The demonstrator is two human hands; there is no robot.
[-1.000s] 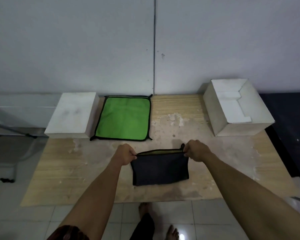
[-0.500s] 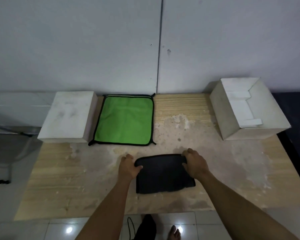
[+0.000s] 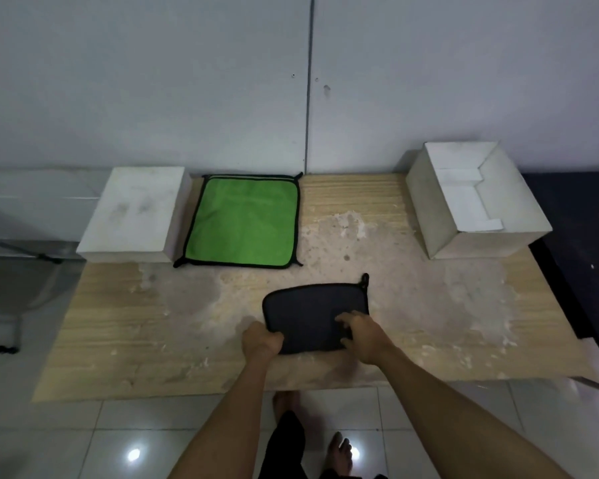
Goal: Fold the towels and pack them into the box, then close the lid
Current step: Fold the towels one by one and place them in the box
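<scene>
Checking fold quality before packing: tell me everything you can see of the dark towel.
The dark folded cloth towel lies flat on the wooden table, near its front edge. It looks near-black, rounded-cornered, with a small loop at its far right corner. The left hand grips its near left corner; the right hand presses on top.

A plain grey-white wall (image 3: 153, 81) fills the view ahead of me, split by a thin vertical seam (image 3: 307, 98) with a few small marks beside it. Against it sits a low wooden worktop (image 3: 118, 323), its pale grain worn and blotched with whitish patches across the middle. Below me, glossy light tiles (image 3: 66, 444) cover the floor, mirroring two bright ceiling lights. A dark surface (image 3: 585, 219) borders the worktop on the right; thin black metal legs (image 3: 21, 250) show at the left. The light is dim and even.
</scene>
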